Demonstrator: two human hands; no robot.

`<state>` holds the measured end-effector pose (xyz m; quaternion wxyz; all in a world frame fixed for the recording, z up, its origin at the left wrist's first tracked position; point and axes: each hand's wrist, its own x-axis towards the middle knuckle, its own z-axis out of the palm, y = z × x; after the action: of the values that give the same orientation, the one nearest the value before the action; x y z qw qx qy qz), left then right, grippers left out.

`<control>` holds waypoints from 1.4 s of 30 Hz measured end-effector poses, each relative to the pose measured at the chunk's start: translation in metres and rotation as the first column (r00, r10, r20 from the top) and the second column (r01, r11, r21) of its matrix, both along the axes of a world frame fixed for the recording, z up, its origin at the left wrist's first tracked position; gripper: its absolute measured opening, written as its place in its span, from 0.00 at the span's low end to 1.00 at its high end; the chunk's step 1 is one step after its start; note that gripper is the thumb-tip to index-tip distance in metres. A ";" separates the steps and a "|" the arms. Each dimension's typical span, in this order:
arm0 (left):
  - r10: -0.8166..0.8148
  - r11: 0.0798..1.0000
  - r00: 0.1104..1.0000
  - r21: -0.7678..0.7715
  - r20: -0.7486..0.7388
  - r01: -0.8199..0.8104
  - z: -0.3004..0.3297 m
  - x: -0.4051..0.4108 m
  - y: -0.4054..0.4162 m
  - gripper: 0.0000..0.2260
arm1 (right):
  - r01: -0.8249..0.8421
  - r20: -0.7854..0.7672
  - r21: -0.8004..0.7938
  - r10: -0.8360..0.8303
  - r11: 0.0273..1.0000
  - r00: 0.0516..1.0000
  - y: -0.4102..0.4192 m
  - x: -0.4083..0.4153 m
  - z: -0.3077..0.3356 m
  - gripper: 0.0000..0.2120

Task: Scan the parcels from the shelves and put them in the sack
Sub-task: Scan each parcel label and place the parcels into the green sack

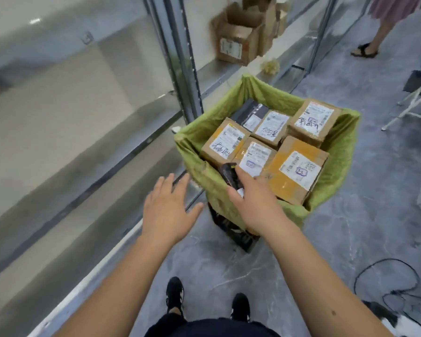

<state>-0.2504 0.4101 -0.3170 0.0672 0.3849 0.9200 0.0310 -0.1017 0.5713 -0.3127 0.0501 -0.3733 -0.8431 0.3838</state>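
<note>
While parcels fill the sack: scene on a grey marbled floor (pixel 350 215)
Sack (pixel 338 152): green, beside metal shelves (pixel 83 147)
Parcels (pixel 294 171): labelled, inside sack
Left hand (pixel 167 205): fingers spread, holding nothing
Right hand (pixel 255 198): gripping black scanner (pixel 229 173) over sack
Shelf: open cardboard boxes (pixel 238 42)
Floor: black cable (pixel 387 283)

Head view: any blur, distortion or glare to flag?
Head view: wide-angle bend bows the shelves and uprights; shelves motion-smeared, parcel labels in the green sack sharper; soft even light, faint sheen on the floor; scanner in the right hand dark, detail lost.

left hand (pixel 167 205) spread flat, right hand (pixel 255 200) curled, gripping
</note>
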 end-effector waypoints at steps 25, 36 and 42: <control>0.861 0.509 0.500 0.148 -0.095 -0.848 0.047 0.167 -0.611 0.38 | -0.901 0.042 0.263 0.929 0.345 0.368 -0.559 -0.052 0.059 0.26; 0.927 0.371 0.345 0.241 -0.146 -0.897 0.116 0.192 -0.780 0.39 | -0.904 0.020 0.412 0.990 0.116 0.136 -0.746 -0.064 0.135 0.25; 0.931 0.361 0.319 0.314 -0.177 -0.878 0.152 0.154 -0.847 0.39 | -0.815 0.042 0.579 0.997 0.030 0.067 -0.812 -0.107 0.173 0.26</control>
<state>-0.0960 -0.4368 -0.1650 -0.1457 -0.1933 0.9675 0.0731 -0.2083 -0.2402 -0.1397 0.0341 0.3803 -0.9082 0.1714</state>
